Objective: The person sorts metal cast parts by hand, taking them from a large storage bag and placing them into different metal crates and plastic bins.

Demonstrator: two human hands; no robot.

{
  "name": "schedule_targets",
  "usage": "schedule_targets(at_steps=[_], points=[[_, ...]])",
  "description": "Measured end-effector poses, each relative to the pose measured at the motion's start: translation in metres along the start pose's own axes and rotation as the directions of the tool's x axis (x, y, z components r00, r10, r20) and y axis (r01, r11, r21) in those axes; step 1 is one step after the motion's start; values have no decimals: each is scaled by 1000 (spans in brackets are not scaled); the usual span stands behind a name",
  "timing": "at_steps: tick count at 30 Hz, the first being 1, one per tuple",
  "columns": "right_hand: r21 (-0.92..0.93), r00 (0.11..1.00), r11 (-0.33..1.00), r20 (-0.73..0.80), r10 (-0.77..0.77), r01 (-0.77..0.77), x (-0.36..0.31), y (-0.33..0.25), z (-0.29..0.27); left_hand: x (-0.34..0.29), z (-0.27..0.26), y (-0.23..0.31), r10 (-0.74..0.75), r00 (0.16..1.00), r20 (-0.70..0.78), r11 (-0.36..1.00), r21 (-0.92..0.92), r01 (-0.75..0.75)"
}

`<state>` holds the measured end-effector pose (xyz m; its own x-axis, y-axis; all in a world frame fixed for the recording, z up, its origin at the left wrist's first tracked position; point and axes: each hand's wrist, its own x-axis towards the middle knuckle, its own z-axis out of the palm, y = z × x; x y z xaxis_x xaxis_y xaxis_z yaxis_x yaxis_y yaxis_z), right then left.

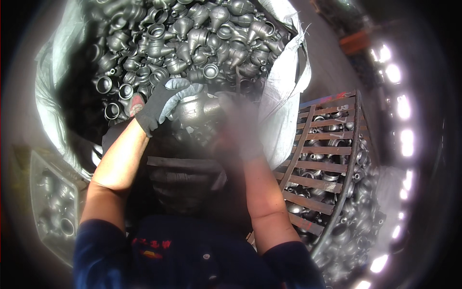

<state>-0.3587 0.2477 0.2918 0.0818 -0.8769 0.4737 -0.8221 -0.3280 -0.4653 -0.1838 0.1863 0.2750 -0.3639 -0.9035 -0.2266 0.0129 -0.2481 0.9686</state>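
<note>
My left hand [166, 100], in a dark glove with grey fingers, is closed on a grey metal casting [192, 111], shaped like a rounded pipe fitting. Its fingers lie over the upper left of the piece. Close to the right end of the casting is my gloved right hand [239, 124], smeared by motion, so its fingers cannot be made out. Beyond both hands, a heap of similar castings [192, 41] fills a large white woven bag [284, 91]. A small red patch [136, 103] shows beside my left wrist.
To the right stands a slatted metal cage [315, 178] with many castings in and around it. A pale bin [77, 190] with more castings sits at lower left. A folded grey cloth-like piece [187, 168] hangs in front of my body.
</note>
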Motion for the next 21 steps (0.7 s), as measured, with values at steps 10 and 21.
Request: schedule_targets(at_steps=[10,21], points=[[651,874,660,9,486,-374,0,14,9,5,-15,-13,-63,996,58,735,-673,86],[759,852,389,488,190,-522,-5,-56,11,-98,-59,-56,16,972,-235,589,-783,-199]])
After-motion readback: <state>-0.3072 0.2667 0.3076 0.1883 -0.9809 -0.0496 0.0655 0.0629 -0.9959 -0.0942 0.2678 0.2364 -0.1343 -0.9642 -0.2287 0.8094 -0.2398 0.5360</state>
